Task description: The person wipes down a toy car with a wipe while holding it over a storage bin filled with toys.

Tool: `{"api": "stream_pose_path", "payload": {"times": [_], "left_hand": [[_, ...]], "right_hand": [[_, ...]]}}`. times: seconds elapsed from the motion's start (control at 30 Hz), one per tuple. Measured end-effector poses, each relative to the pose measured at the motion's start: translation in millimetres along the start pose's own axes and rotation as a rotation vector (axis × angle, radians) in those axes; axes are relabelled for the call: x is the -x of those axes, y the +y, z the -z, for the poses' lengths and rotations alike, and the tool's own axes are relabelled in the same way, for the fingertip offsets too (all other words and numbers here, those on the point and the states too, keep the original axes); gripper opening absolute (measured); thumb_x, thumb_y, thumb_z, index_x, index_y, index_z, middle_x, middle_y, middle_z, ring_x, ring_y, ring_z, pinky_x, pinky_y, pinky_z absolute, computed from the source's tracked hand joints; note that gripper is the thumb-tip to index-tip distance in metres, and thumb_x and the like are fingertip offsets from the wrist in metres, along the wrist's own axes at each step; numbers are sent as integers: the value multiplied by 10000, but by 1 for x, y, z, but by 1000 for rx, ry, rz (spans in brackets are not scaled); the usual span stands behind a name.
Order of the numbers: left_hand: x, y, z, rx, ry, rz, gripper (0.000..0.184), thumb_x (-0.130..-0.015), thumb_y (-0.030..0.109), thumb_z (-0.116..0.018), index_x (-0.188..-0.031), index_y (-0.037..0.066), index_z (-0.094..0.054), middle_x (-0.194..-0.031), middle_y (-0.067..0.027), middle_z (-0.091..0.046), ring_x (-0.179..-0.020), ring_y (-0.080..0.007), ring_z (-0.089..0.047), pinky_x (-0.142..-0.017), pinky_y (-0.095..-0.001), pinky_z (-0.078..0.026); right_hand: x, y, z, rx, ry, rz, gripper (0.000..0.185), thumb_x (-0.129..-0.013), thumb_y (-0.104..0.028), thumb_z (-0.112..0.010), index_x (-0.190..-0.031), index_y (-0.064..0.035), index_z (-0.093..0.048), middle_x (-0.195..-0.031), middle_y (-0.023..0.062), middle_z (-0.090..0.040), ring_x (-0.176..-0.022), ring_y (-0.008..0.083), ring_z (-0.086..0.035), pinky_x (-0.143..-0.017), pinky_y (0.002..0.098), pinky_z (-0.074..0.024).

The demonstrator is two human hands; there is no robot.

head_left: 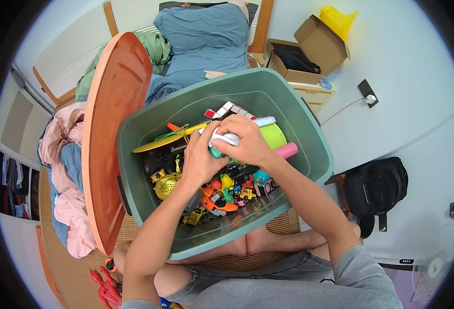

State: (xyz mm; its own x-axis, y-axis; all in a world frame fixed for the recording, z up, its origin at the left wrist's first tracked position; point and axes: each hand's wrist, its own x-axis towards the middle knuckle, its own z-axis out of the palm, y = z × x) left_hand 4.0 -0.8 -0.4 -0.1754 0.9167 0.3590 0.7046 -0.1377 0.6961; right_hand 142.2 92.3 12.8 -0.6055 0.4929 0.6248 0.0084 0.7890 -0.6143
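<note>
My left hand [201, 154] and my right hand [247, 139] meet above a large green storage bin [309, 129], fingers closed around a crumpled white cloth [228, 138]. Just beneath the cloth, between my hands, shows a small teal rounded toy [215, 152]; whether it is gripped or lies below is hard to tell. Many toys fill the bin: a yellow paddle-shaped toy [157, 143], a shiny yellow ball [166, 186], a pink cylinder [287, 150], a lime-green round piece [273, 136], a red-and-white block piece [227, 109] and small vehicles, among them an orange one [220, 205].
An orange lid [116, 139] stands upright along the bin's left side. Bedding [70, 139] lies behind it. A red toy figure [105, 286] rests on the woven mat at lower left. To the right are a black backpack [376, 186] and an open cardboard box [299, 74].
</note>
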Motion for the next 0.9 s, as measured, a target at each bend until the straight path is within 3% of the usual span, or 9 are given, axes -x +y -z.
{"api": "stream_pose_path", "payload": {"times": [0.27,0.37,0.43,0.53,0.63,0.7,0.77,0.8,0.9], "left_hand": [[-1,3,1,6,-63,92,768,-595,96,-783,-1310,113,-506,-1152,-164,-617,-1089,-354,-573,-926,-442,-475],[-1,-1,1,21,-8,24,772,-607,119,-808,-1307,202,-494,-1098,-201,-564,-1014,-402,-598,-847,-467,-511],[-2,1,4,35,-12,64,752,-613,126,-804,-1298,204,-503,-1098,-206,-562,-1015,-410,-602,-856,-468,-509],[-3,-4,5,50,-30,89,740,-610,124,-807,-1286,202,-514,-1091,-210,-563,-1014,-419,-604,-872,-469,-508],[-6,2,5,19,3,16,709,-615,110,-810,-1265,179,-534,-1076,-206,-569,-1009,-399,-608,-875,-457,-505],[-6,-1,1,-5,-7,1,718,-621,115,-811,-1279,178,-530,-1075,-197,-571,-996,-383,-611,-866,-443,-508],[-5,2,0,14,-13,26,720,-592,83,-780,-1270,134,-543,-1083,-169,-605,-1029,-361,-596,-901,-421,-478],[-5,4,1,21,-23,41,723,-589,81,-781,-1271,129,-545,-1102,-174,-605,-1039,-360,-597,-912,-418,-478],[-5,1,2,4,-6,-8,737,-605,107,-795,-1289,181,-531,-1073,-188,-586,-1027,-377,-597,-898,-439,-488]], "right_hand": [[1,3,5,-55,-77,-119,207,-774,-163,-766,-883,-8,-681,-880,77,-661,-812,199,-643,-758,321,-506],[-1,4,12,-118,-43,-92,232,-743,-186,-789,-898,-42,-693,-943,91,-677,-921,242,-645,-830,356,-506],[-15,-18,33,-44,114,1,208,-729,-103,-764,-916,-44,-696,-963,86,-676,-944,218,-640,-859,353,-506],[-27,-64,75,-330,383,244,461,-687,-28,-752,-1120,30,-605,-1124,122,-603,-1012,207,-562,-876,321,-454],[25,-108,91,-205,433,480,460,-792,-128,-690,-1205,27,-556,-1165,150,-591,-1041,219,-557,-898,329,-455],[119,-90,29,-381,323,125,392,-879,-197,-604,-1215,-2,-550,-1175,131,-591,-1072,203,-558,-931,342,-462],[243,-41,-73,-1544,347,-1091,351,-966,-266,-517,-1225,-30,-544,-1185,112,-592,-1104,186,-559,-964,355,-470],[270,-31,-97,-1847,483,-1443,345,-1010,-301,-474,-1230,-44,-541,-1190,102,-592,-1120,178,-559,-980,362,-474],[220,-45,-70,-1943,512,-1496,365,-1015,-328,-454,-1233,-49,-543,-1213,111,-595,-1114,212,-564,-992,376,-467]]}}
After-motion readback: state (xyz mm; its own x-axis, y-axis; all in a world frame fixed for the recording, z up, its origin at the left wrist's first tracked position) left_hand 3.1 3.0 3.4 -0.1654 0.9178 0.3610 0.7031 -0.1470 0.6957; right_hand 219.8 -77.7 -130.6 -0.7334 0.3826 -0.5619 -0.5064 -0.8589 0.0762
